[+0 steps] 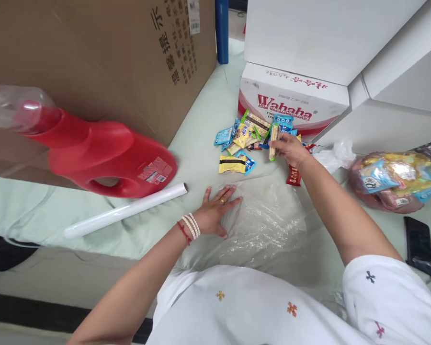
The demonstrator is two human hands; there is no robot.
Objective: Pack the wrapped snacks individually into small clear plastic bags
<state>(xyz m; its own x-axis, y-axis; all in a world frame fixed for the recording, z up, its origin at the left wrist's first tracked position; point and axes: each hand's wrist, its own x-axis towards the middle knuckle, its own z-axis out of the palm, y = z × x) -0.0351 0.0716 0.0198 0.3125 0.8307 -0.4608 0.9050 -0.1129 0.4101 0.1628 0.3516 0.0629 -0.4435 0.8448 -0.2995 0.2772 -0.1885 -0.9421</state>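
1. Left hand (215,211), lower centre of frame, lies palm down on a clear bag (262,225). Fingers spread wide and flat, gripping nothing; likely pinning the thin plastic so it stays smooth and does not slide.
2. Right hand (290,149), right of centre, reaches forward to the snack pile (253,139). Fingers closed round a long wafer stick pack (273,141), held about upright at the pile's right edge.
3. Pile sits upper centre of frame, right in front of the Wahaha box (294,103), small packets in blue, yellow and green, loosely overlapping. A yellow packet (232,164) lies a bit apart, nearer the bag; a red packet (293,176) lies under the right wrist.
4. Bag is spread flat between the person and the pile, so snacks are within easy reach of it.
5. Left arm comes in from lower left, wrist straight, bead and red cord bracelets (190,227) on it, ring on one finger. Right arm comes from lower right, elbow bent, forearm stretched over the bag's right side.
6. Surface looks like a pale green sheet (201,158), not a tabletop.
7. Red jug (104,158) lies on its side at left, against a brown carton (93,57); white roll (125,211) just below it.
8. Filled snack bag (391,184) at right edge, phone (418,244) below it.
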